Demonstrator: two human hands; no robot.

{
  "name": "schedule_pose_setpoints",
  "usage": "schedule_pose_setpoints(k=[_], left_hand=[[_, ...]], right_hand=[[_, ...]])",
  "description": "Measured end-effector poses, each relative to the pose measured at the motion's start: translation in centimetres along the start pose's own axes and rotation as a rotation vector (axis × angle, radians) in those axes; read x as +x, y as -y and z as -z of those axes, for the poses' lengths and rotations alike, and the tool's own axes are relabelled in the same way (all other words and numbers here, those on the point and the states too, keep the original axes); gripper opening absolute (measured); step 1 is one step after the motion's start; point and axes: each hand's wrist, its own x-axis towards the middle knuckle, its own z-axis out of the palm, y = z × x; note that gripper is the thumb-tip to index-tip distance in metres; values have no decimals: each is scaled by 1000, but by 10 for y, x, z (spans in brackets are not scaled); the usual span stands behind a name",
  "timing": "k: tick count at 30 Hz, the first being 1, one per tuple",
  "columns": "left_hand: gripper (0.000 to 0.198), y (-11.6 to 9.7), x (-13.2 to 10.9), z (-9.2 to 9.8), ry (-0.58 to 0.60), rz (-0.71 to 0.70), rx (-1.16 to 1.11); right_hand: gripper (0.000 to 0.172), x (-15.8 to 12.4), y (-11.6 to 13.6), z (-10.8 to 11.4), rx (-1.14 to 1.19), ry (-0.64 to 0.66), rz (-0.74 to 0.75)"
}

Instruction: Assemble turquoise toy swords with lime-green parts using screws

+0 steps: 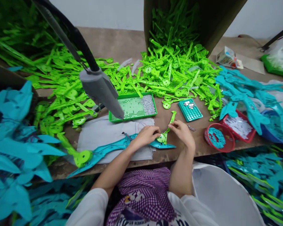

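Note:
A long blue plastic piece (108, 147) lies along the front of the table, with thin wires on it. A lime-green plastic arm (173, 117) with a round end sits over its right part. My left hand (145, 135) has its fingers curled closed at that round end, and its fingertips touch the green plastic. On the other side, my right hand (183, 133) pinches the same arm near its middle, thumb and finger together. At the blue piece's left end rests another lime-green arm (83, 158). Whatever lies under my left palm is hidden.
A grey electric screwdriver (99, 88) hangs over a green tray (132, 118) of tiny metal parts. To the right stand a teal tray (193, 118) with silver discs, a red basket (230, 145) and a red tray (252, 135). Lime-green parts (169, 73) pile up behind.

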Motion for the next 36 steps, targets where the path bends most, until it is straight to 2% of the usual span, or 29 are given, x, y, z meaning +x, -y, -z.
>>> schedule_pose_setpoints(k=[3, 7, 10, 13, 16, 19, 23, 31, 36], left_hand=[[13, -8, -2, 7, -113, 7, 101], [44, -31, 11, 2, -181, -112, 181], [25, -39, 33, -12, -94, -167, 143], [18, -31, 48, -23, -96, -150, 64], [16, -20, 50, -26, -134, -153, 29], [16, -16, 47, -25, -143, -167, 36], [14, -12, 45, -25, -148, -190, 51], [15, -5, 47, -27, -122, -345, 116], [14, -9, 45, -24, -106, -329, 151]], right_hand=[[33, -5, 1, -1, 189, 11, -72], [36, -9, -4, -7, 401, -31, -146], [38, -5, -7, -9, 547, -76, -179], [39, -3, -13, -8, 652, -41, -232], [36, -5, -20, -12, 763, 32, -272], [38, -7, -27, -22, 853, -62, -317], [32, -6, -30, -31, 867, -155, -301], [32, -5, -29, -30, 816, -154, -307], [33, -8, -31, -32, 778, -138, -302]])
